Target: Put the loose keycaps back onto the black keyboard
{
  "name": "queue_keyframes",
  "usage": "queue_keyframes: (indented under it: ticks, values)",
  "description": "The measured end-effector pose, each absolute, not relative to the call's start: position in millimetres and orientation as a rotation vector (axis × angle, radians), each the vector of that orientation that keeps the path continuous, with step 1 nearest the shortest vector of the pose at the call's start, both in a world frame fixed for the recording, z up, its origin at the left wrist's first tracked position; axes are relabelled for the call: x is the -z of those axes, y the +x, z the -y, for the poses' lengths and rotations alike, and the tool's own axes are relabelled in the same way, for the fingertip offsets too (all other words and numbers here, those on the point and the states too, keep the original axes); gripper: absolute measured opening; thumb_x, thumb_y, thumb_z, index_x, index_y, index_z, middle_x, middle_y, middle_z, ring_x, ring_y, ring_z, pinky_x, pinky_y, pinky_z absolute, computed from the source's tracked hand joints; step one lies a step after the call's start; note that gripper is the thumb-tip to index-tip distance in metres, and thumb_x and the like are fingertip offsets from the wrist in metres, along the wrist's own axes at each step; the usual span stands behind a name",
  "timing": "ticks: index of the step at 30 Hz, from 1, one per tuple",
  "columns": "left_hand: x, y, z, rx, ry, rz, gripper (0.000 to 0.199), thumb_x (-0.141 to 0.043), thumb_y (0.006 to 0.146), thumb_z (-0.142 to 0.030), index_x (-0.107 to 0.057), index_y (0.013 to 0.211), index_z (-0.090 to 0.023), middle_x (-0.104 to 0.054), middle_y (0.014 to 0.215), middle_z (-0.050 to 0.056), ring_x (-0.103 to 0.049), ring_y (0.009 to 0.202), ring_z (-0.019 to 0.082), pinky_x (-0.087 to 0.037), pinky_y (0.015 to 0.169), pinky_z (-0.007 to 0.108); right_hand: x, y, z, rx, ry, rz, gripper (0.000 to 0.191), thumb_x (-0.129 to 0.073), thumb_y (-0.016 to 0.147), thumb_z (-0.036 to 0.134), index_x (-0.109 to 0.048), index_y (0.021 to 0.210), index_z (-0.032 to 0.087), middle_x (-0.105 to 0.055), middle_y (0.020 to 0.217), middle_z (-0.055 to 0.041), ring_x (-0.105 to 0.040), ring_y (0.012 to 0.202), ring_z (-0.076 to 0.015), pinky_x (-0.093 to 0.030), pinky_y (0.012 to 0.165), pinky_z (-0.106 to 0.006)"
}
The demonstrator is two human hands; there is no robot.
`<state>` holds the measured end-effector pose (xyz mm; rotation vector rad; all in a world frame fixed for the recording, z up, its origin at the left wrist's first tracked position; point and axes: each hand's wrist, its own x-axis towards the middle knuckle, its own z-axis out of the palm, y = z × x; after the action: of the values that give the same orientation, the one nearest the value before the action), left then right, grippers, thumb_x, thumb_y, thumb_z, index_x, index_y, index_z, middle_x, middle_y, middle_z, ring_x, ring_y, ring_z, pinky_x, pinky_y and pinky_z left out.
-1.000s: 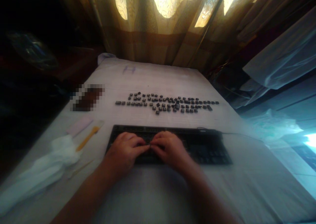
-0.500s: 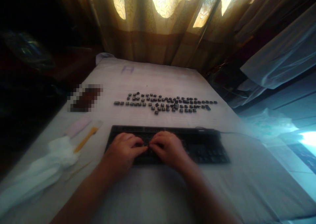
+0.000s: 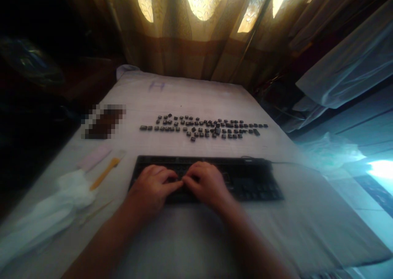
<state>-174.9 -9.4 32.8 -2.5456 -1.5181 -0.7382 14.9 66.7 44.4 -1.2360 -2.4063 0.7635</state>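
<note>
A black keyboard (image 3: 245, 178) lies on the white-covered table. Over its left half, my left hand (image 3: 156, 184) is closed, with thumb and fingers drawn together. My right hand (image 3: 206, 181) mirrors it, also pinched, and the thumb tips nearly meet low over the keys. Whatever sits between the fingertips is hidden and blurred. Beyond the keyboard, several loose black keycaps (image 3: 217, 130) are spread in uneven rows. The keyboard's right end shows a block of keys, while the middle section looks dark and bare.
Left of the keyboard lie a crumpled white cloth (image 3: 72, 191), a yellow-handled tool (image 3: 104, 174), a pink block (image 3: 94, 157) and a thin stick (image 3: 97, 211). A pixelated brown object (image 3: 103, 124) is farther back. The keyboard's cable (image 3: 284, 162) runs right. Curtains (image 3: 196, 41) hang behind.
The whole view has shifted slightly, so things sit a little farther left. Both hands stay pinched at the same spot on the keyboard.
</note>
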Motion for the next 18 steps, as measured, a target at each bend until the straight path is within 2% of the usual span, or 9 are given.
queue_keyframes:
  ticks: [18]
  values:
    - [-31.8,-179.0,8.5,0.745,-2.605,1.542,0.037,-0.05,0.088,-0.007,-0.075,0.106,-0.027,-0.074,0.101,0.005,-0.064,0.092,0.022,-0.049,0.083,0.04,-42.9,15.7,-69.1,-0.801,-1.198,2.437,0.01,-0.071,0.085,0.017,-0.075,0.077,0.02,-0.073,0.091,-0.0044,-0.065,0.087,-0.0188,-0.045,0.08,-0.032]
